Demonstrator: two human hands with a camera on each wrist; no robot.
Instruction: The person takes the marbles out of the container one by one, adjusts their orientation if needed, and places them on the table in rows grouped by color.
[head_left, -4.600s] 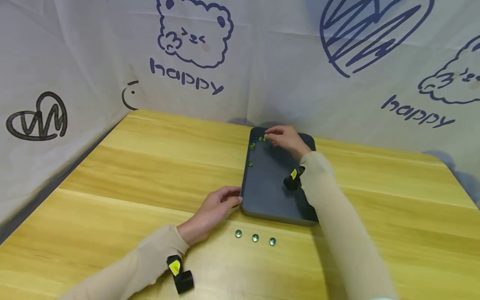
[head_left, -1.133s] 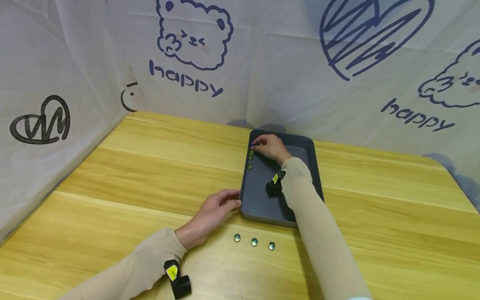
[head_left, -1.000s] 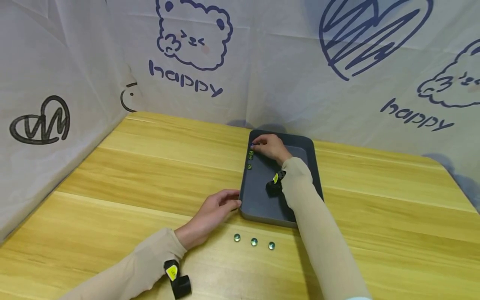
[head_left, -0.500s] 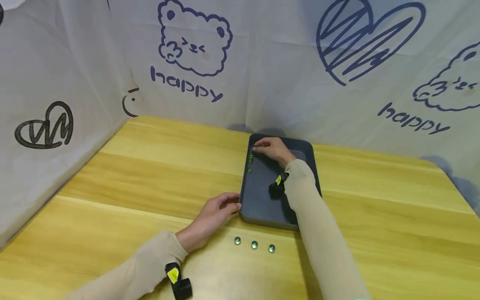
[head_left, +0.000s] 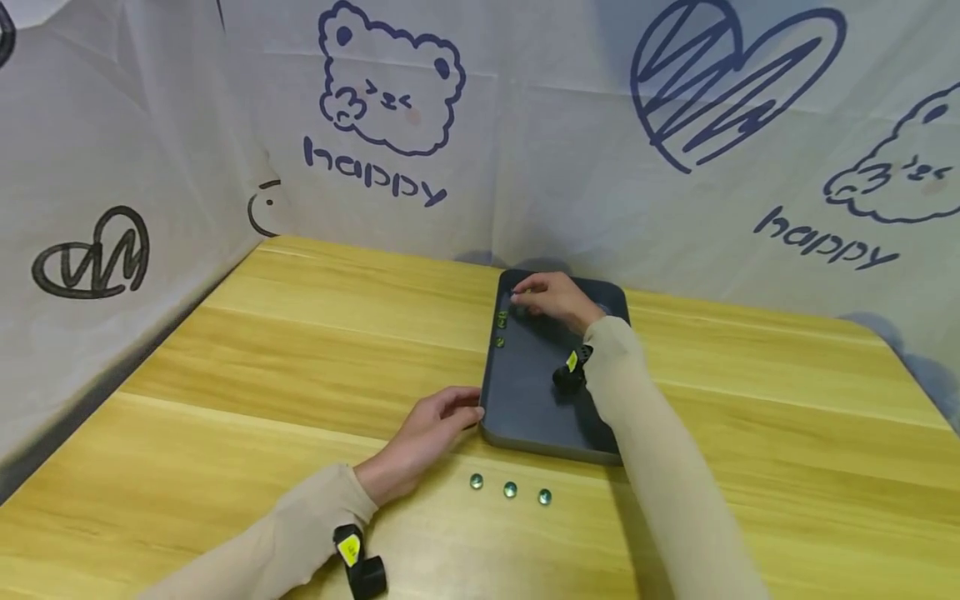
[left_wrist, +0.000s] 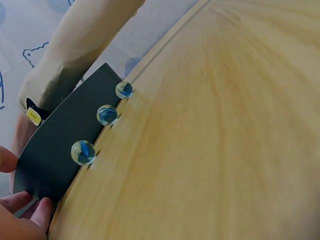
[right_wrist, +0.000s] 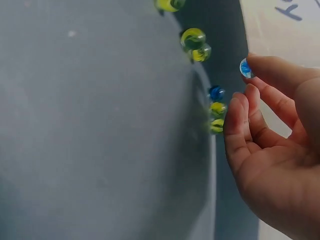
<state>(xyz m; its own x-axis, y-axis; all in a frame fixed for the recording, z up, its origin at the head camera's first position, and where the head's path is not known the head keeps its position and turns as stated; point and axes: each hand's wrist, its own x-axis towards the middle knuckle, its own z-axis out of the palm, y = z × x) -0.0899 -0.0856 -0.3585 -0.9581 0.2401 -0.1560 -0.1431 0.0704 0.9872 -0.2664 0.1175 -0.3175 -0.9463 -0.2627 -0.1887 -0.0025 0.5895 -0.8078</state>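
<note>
My right hand (head_left: 558,300) pinches a clear marble with a blue swirl (right_wrist: 246,68) between thumb and fingertip, over the far left part of a dark grey tray (head_left: 540,400). Below the fingers, along the tray wall, lie a blue marble (right_wrist: 216,93) and several yellow-green marbles (right_wrist: 193,39). My left hand (head_left: 423,429) rests on the table, its fingertips against the tray's near left corner; the fingers are only loosely bent. In front of the tray, three clear marbles with blue swirls (left_wrist: 83,152) stand in a row on the wood.
The wooden table (head_left: 300,350) runs up to a white cloth backdrop (head_left: 555,167) with drawings at the back and left. A raised wall rings the tray. Each wrist wears a small black camera (head_left: 367,575).
My right hand went to the tray's left wall, then drew back a little to the right, now with the blue-swirl marble in its fingertips. My left hand stays at the tray corner.
</note>
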